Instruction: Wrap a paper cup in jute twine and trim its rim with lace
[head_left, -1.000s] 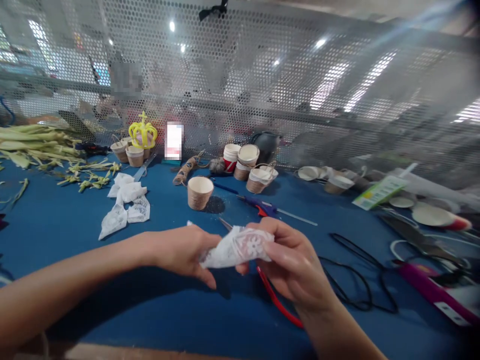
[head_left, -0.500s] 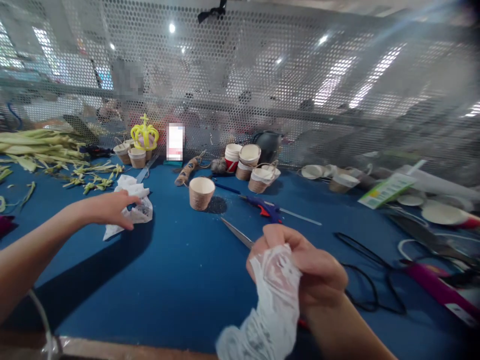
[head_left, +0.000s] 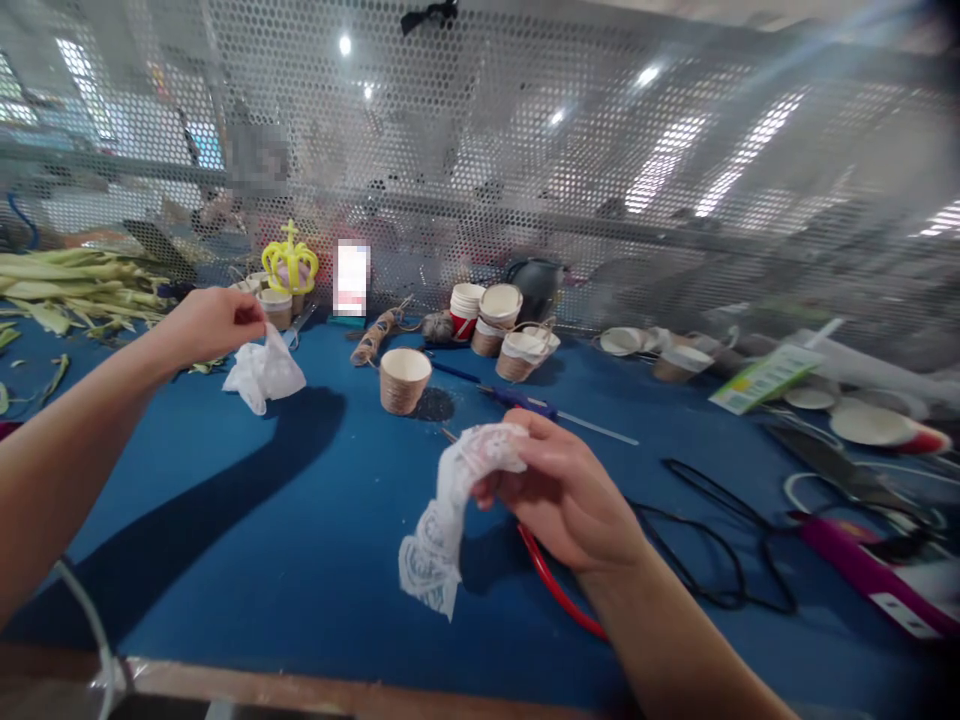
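Note:
Pinched in the fingertips of my left hand [head_left: 217, 325] is the top of a thin, crumpled white piece [head_left: 264, 372], cloth or plastic, bunched just above the blue table. My right hand [head_left: 574, 480] grips one end of a white lace strip [head_left: 442, 535]; its other end droops to the left, showing a scalloped pattern. Red-handled scissors [head_left: 551, 578] are mostly covered by the right hand and the lace, with only the tip and a handle loop showing. Beyond the hands stands a twine-wrapped paper cup [head_left: 405, 385], upright.
A blue glue gun [head_left: 525, 402] with a glue stick lies past the right hand. Several wrapped cups [head_left: 517, 355], a twine bundle [head_left: 379, 335], a yellow crown [head_left: 290, 262] and a phone [head_left: 351, 280] line the back. Corn husks [head_left: 75, 285] lie left, a purple power strip [head_left: 862, 570] right.
My left hand has closed on the crumpled white piece and raised it slightly. My right hand has shifted left and turned, swinging the lace strip leftward and uncovering the scissors' red handle.

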